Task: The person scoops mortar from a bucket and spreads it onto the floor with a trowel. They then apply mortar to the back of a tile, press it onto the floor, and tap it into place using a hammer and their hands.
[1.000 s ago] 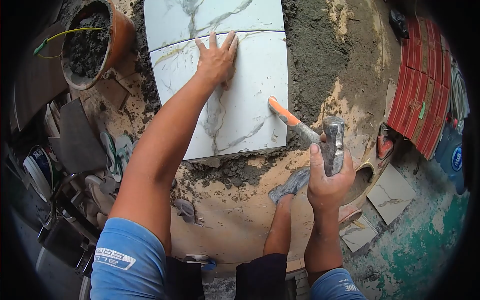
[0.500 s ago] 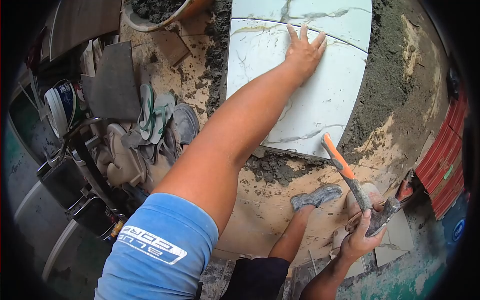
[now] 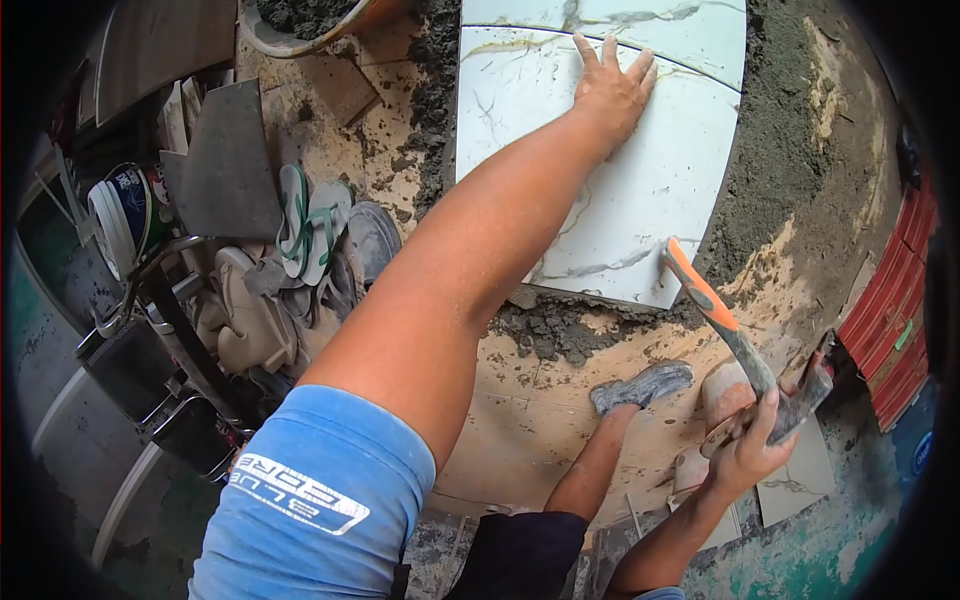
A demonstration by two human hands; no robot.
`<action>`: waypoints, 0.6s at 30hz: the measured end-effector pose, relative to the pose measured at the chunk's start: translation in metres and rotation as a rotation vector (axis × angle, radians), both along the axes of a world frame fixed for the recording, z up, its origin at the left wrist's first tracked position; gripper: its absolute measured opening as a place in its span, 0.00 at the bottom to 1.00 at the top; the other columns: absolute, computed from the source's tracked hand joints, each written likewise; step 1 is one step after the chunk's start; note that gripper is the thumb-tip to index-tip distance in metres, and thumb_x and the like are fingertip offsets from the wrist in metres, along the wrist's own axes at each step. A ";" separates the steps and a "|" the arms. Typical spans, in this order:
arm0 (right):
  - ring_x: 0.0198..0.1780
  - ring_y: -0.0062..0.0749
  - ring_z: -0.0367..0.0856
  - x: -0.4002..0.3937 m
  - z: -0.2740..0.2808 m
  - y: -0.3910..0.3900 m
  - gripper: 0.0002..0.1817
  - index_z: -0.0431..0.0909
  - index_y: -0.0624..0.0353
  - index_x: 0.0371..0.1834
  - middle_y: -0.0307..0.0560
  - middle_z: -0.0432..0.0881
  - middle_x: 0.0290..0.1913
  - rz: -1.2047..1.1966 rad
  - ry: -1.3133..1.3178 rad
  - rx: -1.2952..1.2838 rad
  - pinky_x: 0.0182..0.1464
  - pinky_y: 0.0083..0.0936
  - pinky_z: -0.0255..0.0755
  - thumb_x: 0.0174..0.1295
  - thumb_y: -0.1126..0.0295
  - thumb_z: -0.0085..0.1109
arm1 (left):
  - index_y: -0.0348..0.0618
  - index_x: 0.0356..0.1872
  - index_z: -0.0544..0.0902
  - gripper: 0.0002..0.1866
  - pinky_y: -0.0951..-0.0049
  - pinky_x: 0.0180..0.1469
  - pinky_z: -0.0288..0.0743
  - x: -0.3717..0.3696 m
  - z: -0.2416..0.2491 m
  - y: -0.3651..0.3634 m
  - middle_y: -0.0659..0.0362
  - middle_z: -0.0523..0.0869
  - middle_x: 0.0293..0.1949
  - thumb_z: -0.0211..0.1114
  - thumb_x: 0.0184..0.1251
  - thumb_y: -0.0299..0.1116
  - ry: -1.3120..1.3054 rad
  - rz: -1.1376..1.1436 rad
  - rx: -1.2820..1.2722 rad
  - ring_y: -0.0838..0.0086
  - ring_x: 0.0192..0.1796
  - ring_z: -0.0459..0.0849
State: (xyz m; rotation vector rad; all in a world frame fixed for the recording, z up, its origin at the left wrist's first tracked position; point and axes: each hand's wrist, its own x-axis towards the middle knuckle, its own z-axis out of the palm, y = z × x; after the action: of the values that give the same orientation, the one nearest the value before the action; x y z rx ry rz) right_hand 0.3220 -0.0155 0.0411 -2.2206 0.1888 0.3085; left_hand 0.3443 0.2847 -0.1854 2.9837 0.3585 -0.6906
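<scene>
My left hand [image 3: 610,100] lies on a white marble-patterned tile [image 3: 540,130], fingers spread near the joint with a second white tile [image 3: 660,12] beyond it. In my right hand [image 3: 750,455] is a hammer [image 3: 745,350], gripped close to its dark head. Its orange-and-grey handle points away from me, and the handle's end overlaps the tile's near right corner in this view. Grey mortar [image 3: 560,330] shows along the tile's near edge.
A mortar-filled bucket [image 3: 285,45] stands at the upper left. Flip-flops [image 3: 325,230] and other footwear lie at left beside a folded metal frame. Wet mortar [image 3: 775,150] borders the tiles on the right. A shoe-clad foot [image 3: 645,388] rests below the tile; red corrugated sheets [image 3: 888,310] sit far right.
The hammer in my right hand has shifted right and slightly away from me, its handle end now nearer the tile's right edge. My left hand stays flat on the tile.
</scene>
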 end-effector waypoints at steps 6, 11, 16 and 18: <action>0.18 0.11 0.62 0.007 -0.008 -0.003 0.15 0.73 0.66 0.52 0.34 0.72 0.23 -0.023 0.015 0.038 0.19 0.12 0.53 0.67 0.69 0.58 | 0.48 0.77 0.52 0.73 0.18 0.62 0.48 0.002 0.000 0.001 0.62 0.48 0.78 0.87 0.21 0.50 -0.001 0.014 -0.035 0.43 0.76 0.50; 0.19 0.13 0.66 0.012 -0.007 -0.006 0.15 0.73 0.65 0.51 0.38 0.74 0.25 -0.007 0.046 0.039 0.20 0.12 0.57 0.66 0.68 0.60 | 0.43 0.74 0.59 0.49 0.23 0.65 0.47 -0.017 -0.010 -0.011 0.56 0.55 0.76 0.73 0.50 0.42 -0.158 0.032 0.013 0.46 0.75 0.55; 0.19 0.12 0.64 0.019 -0.008 -0.008 0.13 0.73 0.63 0.50 0.34 0.71 0.23 0.027 0.089 0.123 0.20 0.12 0.58 0.67 0.70 0.58 | 0.43 0.70 0.66 0.30 0.37 0.71 0.49 -0.126 0.001 -0.080 0.51 0.60 0.74 0.57 0.64 0.34 -0.262 0.199 -0.103 0.51 0.74 0.57; 0.18 0.11 0.62 0.021 -0.006 -0.001 0.12 0.73 0.63 0.51 0.33 0.69 0.22 0.036 0.083 0.113 0.20 0.12 0.58 0.67 0.70 0.58 | 0.47 0.72 0.64 0.35 0.36 0.71 0.49 -0.175 0.008 -0.107 0.50 0.56 0.75 0.62 0.61 0.33 -0.225 0.370 -0.270 0.51 0.75 0.54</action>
State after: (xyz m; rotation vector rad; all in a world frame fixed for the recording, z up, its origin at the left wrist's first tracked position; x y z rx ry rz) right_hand 0.3433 -0.0162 0.0353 -2.1032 0.1722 0.4207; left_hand 0.1691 0.1775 -0.1775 2.5997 0.7117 -0.3306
